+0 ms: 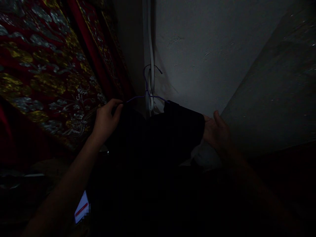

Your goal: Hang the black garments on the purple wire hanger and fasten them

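Note:
A black short-sleeved shirt [182, 126] hangs on a thin purple hanger [140, 96], its lower part lost in the dark. My left hand [107, 117] is closed on the shirt's left shoulder, close to that end of the hanger, thumb and fingers pinched together. On the other side, my right hand [218, 131] is at the cuff of the right sleeve. Its thumb stands apart, and its fingertips are partly hidden by the sleeve. The hanger's hook is up by a pale vertical strip or cable [151, 49]; whether it is hooked there I cannot tell.
A pale scuffed wall [197, 49] rises behind the shirt. Red cloth with gold and silver floral patterns [44, 75] covers the left side. A white card or packet with a red stripe [82, 207] lies low on the left. The bottom is very dark.

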Demonstrator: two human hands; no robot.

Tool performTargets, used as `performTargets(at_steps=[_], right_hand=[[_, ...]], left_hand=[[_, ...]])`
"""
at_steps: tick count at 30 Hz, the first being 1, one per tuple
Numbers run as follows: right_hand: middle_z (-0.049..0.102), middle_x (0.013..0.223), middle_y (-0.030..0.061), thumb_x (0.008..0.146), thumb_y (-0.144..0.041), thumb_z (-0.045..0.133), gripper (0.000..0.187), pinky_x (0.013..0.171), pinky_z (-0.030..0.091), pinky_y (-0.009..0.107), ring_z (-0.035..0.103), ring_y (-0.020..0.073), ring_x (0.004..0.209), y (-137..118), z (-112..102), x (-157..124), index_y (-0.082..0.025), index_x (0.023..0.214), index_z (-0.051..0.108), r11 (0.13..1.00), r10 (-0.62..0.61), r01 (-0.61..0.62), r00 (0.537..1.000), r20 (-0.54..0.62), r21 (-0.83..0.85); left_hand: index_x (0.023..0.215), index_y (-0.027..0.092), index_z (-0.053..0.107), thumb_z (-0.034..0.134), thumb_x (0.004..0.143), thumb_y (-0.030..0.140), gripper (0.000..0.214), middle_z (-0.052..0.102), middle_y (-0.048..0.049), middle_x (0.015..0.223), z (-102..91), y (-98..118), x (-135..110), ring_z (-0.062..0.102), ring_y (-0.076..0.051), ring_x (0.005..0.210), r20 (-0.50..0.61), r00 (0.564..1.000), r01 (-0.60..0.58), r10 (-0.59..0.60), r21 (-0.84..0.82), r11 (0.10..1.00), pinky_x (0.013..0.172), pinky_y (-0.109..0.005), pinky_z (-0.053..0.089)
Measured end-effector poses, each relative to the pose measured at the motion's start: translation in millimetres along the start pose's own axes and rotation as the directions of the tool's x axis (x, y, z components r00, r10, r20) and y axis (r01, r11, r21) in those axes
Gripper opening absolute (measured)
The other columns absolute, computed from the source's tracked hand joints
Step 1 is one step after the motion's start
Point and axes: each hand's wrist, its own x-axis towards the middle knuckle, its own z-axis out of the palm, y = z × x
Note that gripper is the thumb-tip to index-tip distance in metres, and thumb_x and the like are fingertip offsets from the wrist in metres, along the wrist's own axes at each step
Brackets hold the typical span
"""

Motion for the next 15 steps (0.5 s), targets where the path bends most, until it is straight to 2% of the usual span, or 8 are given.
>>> performTargets(at_steps=[3,7,9,11,12,13,14,15], right_hand=[[0.075,0.094,0.0116,0.091,-0.060,0.050,0.048,0.083,0.055,0.048,0.071,0.0325,0.099,-17.0,-7.9,4.6,-0.023,0.110,0.072,0.975,0.077,-0.070,0.997,-0.025,0.213],[0.076,0.095,0.0125,0.093,-0.061,0.040,0.053,0.084,0.055,0.049,0.070,0.0328,0.104,-56.8,0.5,8.8,-0.024,0.110,0.073,0.980,0.078,-0.058,0.992,-0.099,0.190],[0.076,0.093,0.0122,0.094,-0.070,0.032,0.063,0.082,0.056,0.047,0.071,0.0317,0.103,-72.5,10.1,4.5,-0.026,0.104,0.075,0.982,0.090,-0.086,0.996,-0.017,0.169],[0.076,0.089,0.0119,0.086,-0.084,0.032,0.073,0.079,0.057,0.045,0.073,0.0312,0.098,-77.9,21.7,-3.6,-0.026,0.091,0.076,0.968,0.057,-0.106,0.975,0.213,0.225],[0.076,0.086,0.0118,0.080,-0.089,0.036,0.075,0.077,0.057,0.044,0.074,0.0313,0.094,-75.9,28.4,-8.0,-0.025,0.085,0.076,0.952,0.007,-0.122,0.925,0.380,0.282],[0.076,0.084,0.0116,0.076,-0.092,0.041,0.076,0.077,0.058,0.044,0.074,0.0313,0.090,-70.7,36.0,-12.2,-0.024,0.080,0.075,0.931,-0.057,-0.153,0.835,0.548,0.331],[0.077,0.083,0.0113,0.075,-0.090,0.046,0.074,0.078,0.058,0.044,0.074,0.0307,0.087,-62.6,44.6,-16.0,-0.022,0.078,0.074,0.920,-0.110,-0.187,0.719,0.686,0.344],[0.077,0.083,0.0107,0.077,-0.085,0.051,0.068,0.079,0.058,0.044,0.074,0.0296,0.084,-52.3,54.3,-19.2,-0.021,0.079,0.074,0.928,-0.130,-0.197,0.622,0.772,0.315]], left_hand=[[0.107,0.021,0.069,0.054,0.097,0.037,0.024,0.075,-0.0047,0.102,0.2,2.3,0.7,0.070,-0.023,0.095,-0.033,0.999,0.037,-0.037,-0.012,0.999,0.087,-0.034,0.051],[0.101,0.019,0.068,0.055,0.095,0.041,0.026,0.074,-0.0062,0.096,-0.3,-6.6,4.9,0.068,-0.024,0.090,0.003,0.997,0.073,-0.073,0.009,0.997,0.083,-0.034,0.051],[0.098,0.018,0.067,0.053,0.095,0.038,0.024,0.073,-0.0065,0.093,-1.1,-14.8,5.4,0.067,-0.023,0.086,0.076,0.993,0.092,-0.092,0.010,0.996,0.081,-0.033,0.050],[0.098,0.017,0.066,0.051,0.095,0.035,0.023,0.072,-0.0064,0.094,-1.3,-20.2,2.1,0.066,-0.022,0.086,0.138,0.985,0.110,-0.103,-0.041,0.993,0.082,-0.033,0.050],[0.100,0.017,0.065,0.051,0.095,0.035,0.023,0.072,-0.0063,0.096,-0.9,-20.4,-1.4,0.066,-0.022,0.088,0.159,0.983,0.110,-0.095,-0.090,0.990,0.084,-0.033,0.050],[0.101,0.017,0.065,0.050,0.095,0.034,0.023,0.072,-0.0062,0.098,0.2,-18.4,-6.1,0.066,-0.022,0.091,0.183,0.980,0.106,-0.078,-0.150,0.983,0.086,-0.033,0.050],[0.101,0.018,0.065,0.050,0.096,0.034,0.023,0.071,-0.0061,0.099,1.8,-14.0,-11.7,0.066,-0.022,0.093,0.224,0.973,0.101,-0.052,-0.214,0.972,0.088,-0.033,0.050],[0.100,0.018,0.065,0.049,0.097,0.035,0.024,0.071,-0.0060,0.099,4.0,-7.5,-17.9,0.065,-0.022,0.094,0.278,0.961,0.096,-0.015,-0.279,0.955,0.089,-0.033,0.050]])
